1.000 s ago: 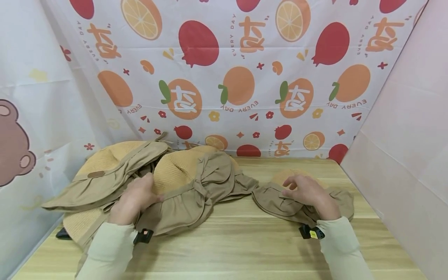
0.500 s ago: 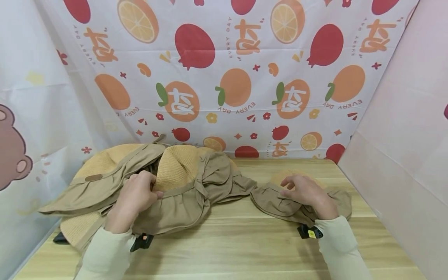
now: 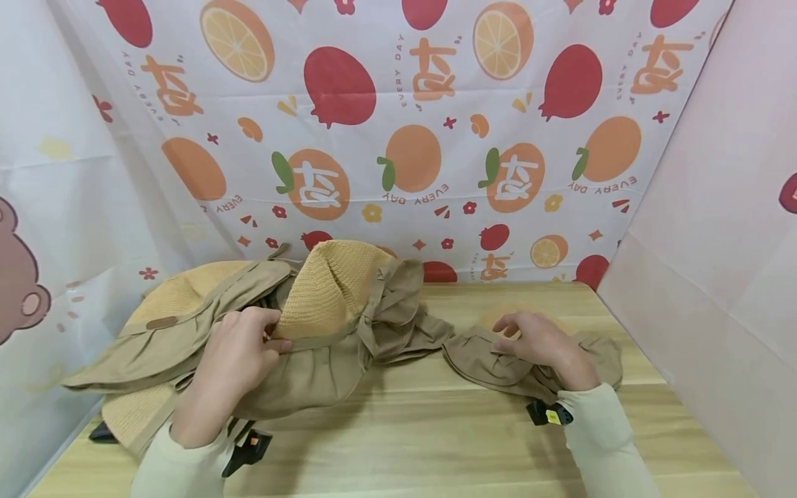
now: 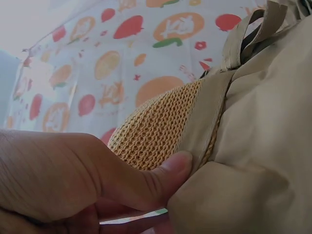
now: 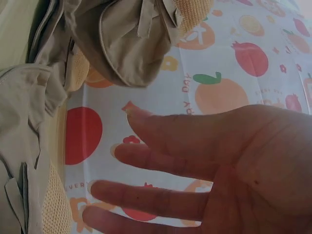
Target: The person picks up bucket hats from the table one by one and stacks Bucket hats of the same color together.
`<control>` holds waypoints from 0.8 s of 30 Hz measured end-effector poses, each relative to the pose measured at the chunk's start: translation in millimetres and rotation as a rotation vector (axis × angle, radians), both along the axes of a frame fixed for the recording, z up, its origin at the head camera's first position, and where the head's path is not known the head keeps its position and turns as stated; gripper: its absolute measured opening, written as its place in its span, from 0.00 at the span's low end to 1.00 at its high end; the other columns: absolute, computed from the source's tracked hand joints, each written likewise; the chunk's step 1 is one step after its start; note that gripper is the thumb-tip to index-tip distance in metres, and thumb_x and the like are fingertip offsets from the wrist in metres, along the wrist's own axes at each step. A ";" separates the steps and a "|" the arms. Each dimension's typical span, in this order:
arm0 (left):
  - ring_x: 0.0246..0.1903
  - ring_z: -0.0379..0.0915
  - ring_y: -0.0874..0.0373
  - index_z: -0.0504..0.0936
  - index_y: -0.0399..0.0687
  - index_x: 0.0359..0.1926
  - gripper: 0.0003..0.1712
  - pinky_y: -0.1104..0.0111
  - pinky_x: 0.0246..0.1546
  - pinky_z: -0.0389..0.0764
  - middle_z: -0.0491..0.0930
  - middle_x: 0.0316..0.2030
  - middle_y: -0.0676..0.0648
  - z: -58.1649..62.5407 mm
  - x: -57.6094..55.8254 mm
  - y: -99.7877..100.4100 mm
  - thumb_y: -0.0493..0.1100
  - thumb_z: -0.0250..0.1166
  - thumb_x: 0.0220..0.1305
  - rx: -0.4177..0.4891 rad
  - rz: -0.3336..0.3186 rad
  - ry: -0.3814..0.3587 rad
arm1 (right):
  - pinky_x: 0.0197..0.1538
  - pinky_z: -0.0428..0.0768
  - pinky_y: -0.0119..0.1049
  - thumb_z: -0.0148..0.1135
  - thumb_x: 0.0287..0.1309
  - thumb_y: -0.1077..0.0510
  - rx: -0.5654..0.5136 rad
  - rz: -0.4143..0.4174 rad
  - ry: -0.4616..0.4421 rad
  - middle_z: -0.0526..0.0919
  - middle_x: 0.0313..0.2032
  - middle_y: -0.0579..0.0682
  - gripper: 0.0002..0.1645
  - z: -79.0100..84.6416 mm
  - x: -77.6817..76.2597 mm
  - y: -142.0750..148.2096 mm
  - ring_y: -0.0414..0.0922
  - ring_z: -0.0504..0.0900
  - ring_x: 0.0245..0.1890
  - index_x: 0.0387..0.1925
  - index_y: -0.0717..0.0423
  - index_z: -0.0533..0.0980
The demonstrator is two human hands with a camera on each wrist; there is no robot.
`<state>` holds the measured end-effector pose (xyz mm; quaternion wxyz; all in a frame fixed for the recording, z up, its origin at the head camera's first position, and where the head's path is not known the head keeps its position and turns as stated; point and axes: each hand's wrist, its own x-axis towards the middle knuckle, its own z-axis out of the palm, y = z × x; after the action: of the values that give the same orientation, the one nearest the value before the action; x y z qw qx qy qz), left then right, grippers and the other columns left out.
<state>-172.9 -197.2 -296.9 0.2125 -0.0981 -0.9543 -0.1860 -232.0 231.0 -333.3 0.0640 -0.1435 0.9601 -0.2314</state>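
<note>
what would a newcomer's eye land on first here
Probably the bright fruit-print curtain across the back. Next, the middle hat, yellow straw with tan cloth, pinched by the left hand. On the right of the table, the right hat lies partly hidden by the right hand, which holds nothing.

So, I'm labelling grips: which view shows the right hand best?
Right wrist: the right hand holds nothing, thumb and three fingers clearly visible. Head shows its back overlapping a hat; left wrist doesn't show it.
</note>
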 end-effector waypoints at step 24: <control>0.21 0.60 0.64 0.67 0.57 0.13 0.28 0.69 0.28 0.62 0.67 0.15 0.61 7.3 20.0 28.4 0.31 0.78 0.46 -0.012 -0.197 -0.034 | 0.58 0.83 0.55 0.73 0.62 0.54 -0.073 0.163 0.131 0.87 0.54 0.56 0.24 -5.4 -0.6 -22.9 0.57 0.86 0.55 0.57 0.58 0.81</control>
<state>-152.9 -168.8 -289.6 0.1767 -0.1894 -0.9446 -0.2018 -232.6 208.0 -338.7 0.0144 -0.2381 0.9383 -0.2503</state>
